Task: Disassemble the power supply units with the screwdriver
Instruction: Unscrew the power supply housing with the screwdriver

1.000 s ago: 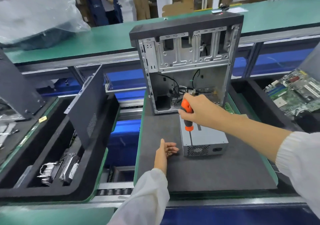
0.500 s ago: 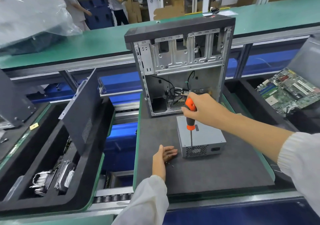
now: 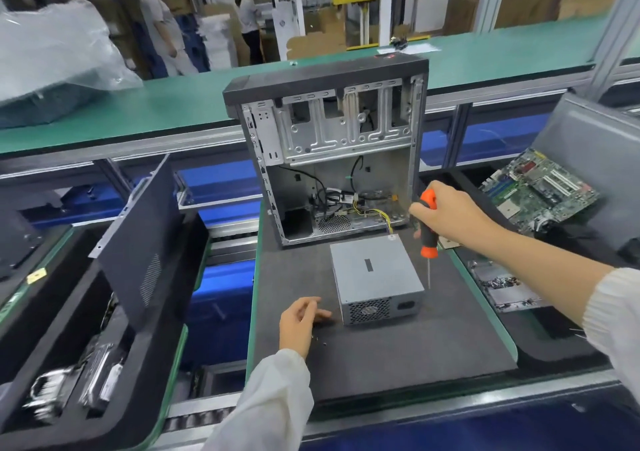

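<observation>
the right hand has its fingers curled tight round the orange-and-black handle of the screwdriver, which hangs tip down just beside the right edge of the power supply, not touching it. the left hand rests on the dark mat near the box's front left corner, fingers loosely bent and holding nothing; a few tiny screws lie just beside it. the power supply sits flat on the mat on the table, fan grille toward the person, in front of the open computer case, with yellow wires running back into the case. it looks like a stiff sheet-metal box, fairly heavy, with smooth sides that could slide on the mat, so it is best steadied by the side walls or top corners, away from the grille. a circuit board lies off to the right.
</observation>
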### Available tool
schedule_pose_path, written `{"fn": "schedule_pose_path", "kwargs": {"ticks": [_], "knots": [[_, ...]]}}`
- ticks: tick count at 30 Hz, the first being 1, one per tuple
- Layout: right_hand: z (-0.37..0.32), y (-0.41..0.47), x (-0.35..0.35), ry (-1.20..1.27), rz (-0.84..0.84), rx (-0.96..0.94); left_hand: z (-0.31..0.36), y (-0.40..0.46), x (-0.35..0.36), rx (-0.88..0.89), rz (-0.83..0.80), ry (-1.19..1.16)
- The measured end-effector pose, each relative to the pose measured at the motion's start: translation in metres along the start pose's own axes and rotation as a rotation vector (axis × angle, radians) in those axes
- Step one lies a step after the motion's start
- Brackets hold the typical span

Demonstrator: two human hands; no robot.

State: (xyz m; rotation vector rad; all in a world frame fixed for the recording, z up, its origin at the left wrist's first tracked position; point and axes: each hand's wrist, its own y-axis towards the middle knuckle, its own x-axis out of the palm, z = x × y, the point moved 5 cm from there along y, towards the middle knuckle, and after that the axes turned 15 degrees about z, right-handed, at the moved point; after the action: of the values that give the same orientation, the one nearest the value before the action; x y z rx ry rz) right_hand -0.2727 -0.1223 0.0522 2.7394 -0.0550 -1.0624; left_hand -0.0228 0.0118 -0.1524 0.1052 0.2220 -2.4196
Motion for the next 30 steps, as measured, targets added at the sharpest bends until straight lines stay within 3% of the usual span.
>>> {"fn": "schedule_pose_path", "kwargs": {"ticks": [7, 17, 30], "knots": [[0.036, 0.003, 0.025, -0.029, -0.104, 0.025, -0.008, -0.004, -0.003, 0.280, -0.033, 0.453], [0.067, 0.008, 0.063, -0.232, -0.308, 0.020, 0.000, 0.009, -0.010, 0.278, 0.040, 0.516], [0.082, 0.005, 0.085, -0.348, -0.459, -0.063, 0.003, 0.008, -0.004, 0.331, -0.144, 1.026]]}}
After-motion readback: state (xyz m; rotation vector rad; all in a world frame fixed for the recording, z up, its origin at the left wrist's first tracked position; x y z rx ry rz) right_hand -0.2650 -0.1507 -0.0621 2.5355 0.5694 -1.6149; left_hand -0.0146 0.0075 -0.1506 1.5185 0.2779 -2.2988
